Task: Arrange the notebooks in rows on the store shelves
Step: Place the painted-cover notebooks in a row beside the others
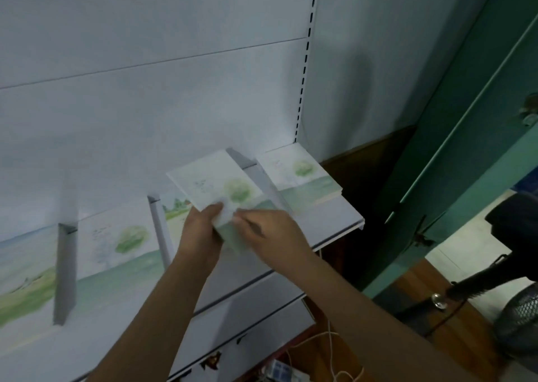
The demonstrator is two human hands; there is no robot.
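Observation:
A notebook [215, 182] with a pale cover and a green tree picture is held tilted above the white shelf [334, 221]. My left hand [201, 228] grips its near left corner. My right hand [270, 231] grips its near edge from the right. More notebooks of the same kind lie flat in the shelf's compartments: one stack [300, 170] at the far right, one [119, 247] to the left of my hands, another [23, 268] at the far left. A further one [177, 210] is partly hidden under the held notebook.
Grey dividers [65, 274] [160, 230] [259, 175] split the shelf into compartments. A slotted upright [304, 70] runs up the back panel. A green door [454, 137] stands to the right, with a fan [521, 311] and cables [329, 349] near the floor.

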